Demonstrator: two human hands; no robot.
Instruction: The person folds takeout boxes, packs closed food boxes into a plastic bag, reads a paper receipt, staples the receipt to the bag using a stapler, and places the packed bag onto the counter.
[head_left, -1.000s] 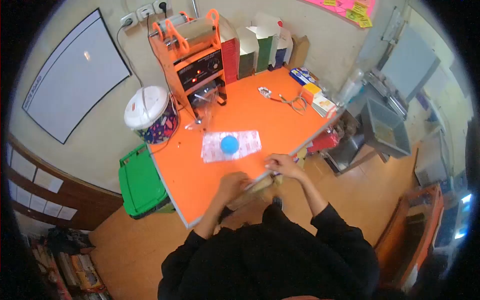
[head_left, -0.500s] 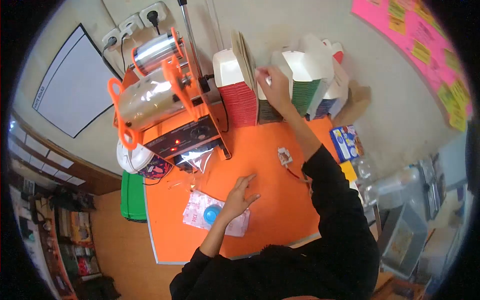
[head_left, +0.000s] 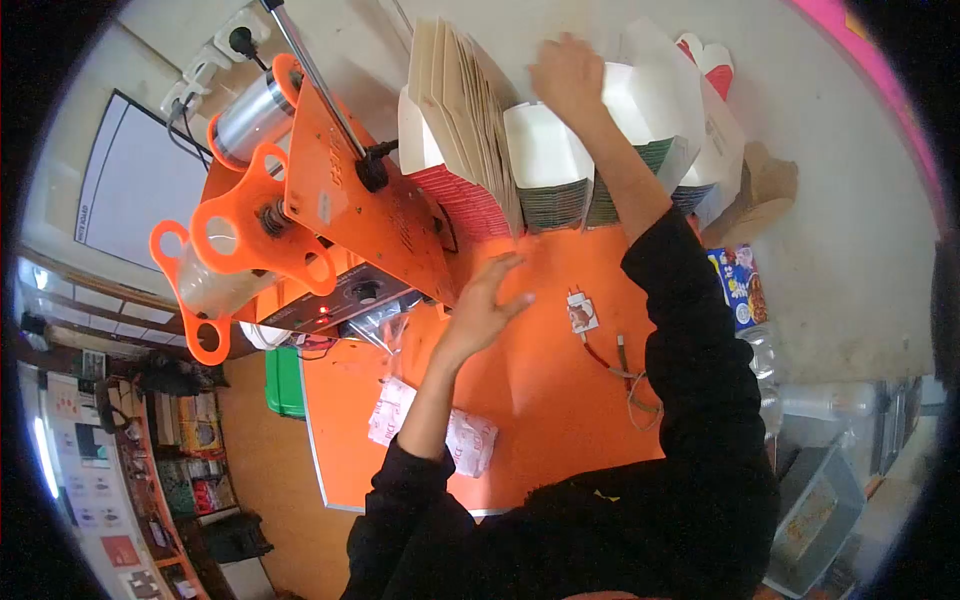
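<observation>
My left hand (head_left: 484,310) hovers over the orange table with fingers spread, holding nothing. Beyond it, a red stack of nested paper food trays (head_left: 468,205) stands against the wall, with a row of flat brown cardboard pieces (head_left: 462,105) upright on its right. My right hand (head_left: 570,78) is raised above the neighbouring dark green stack of paper trays (head_left: 553,203), close to the wall. Its fingers look bent and slightly blurred, and whether anything is in them cannot be made out. A pink-and-white printed packet (head_left: 472,440) lies partly behind my left forearm.
An orange cup-sealing machine (head_left: 345,200) with film rolls stands at the left. A white charger plug (head_left: 581,312) with a cable lies on the orange table (head_left: 540,420). A blue box (head_left: 740,285) and a grey bin (head_left: 815,510) are at the right.
My view has shifted. My right hand has moved from beside the upright cardboard to higher above the trays. My left hand has reached forward; the blue round object on the packet is now hidden.
</observation>
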